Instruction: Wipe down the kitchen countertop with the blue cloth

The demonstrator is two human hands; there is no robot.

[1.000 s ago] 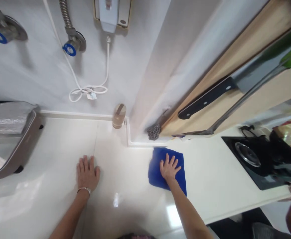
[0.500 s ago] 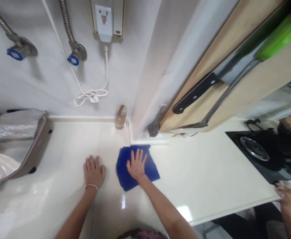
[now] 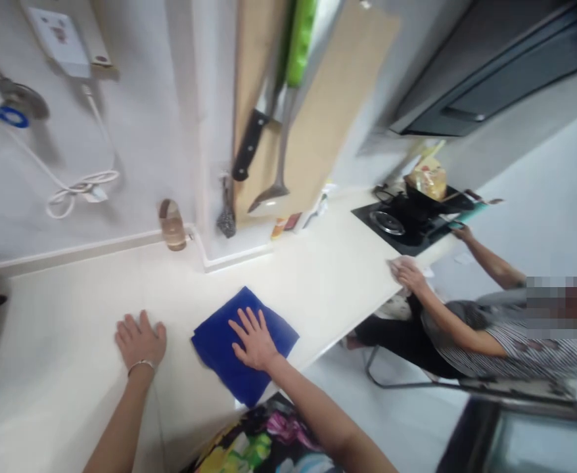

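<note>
1. Both palms face down: left hand (image 3: 141, 343) on the desk (image 3: 183, 289), lower left of the frame, fingers slightly apart.
2. Right hand (image 3: 255, 343) flat, fingers spread, on the blue cloth (image 3: 221, 341), lower centre.

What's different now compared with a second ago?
The right hand has slid the blue cloth leftward, then toward the front edge of the white countertop. The view has swung right, showing more of the co-worker. The right hand still lies flat on the cloth, the left hand on the countertop.
</note>
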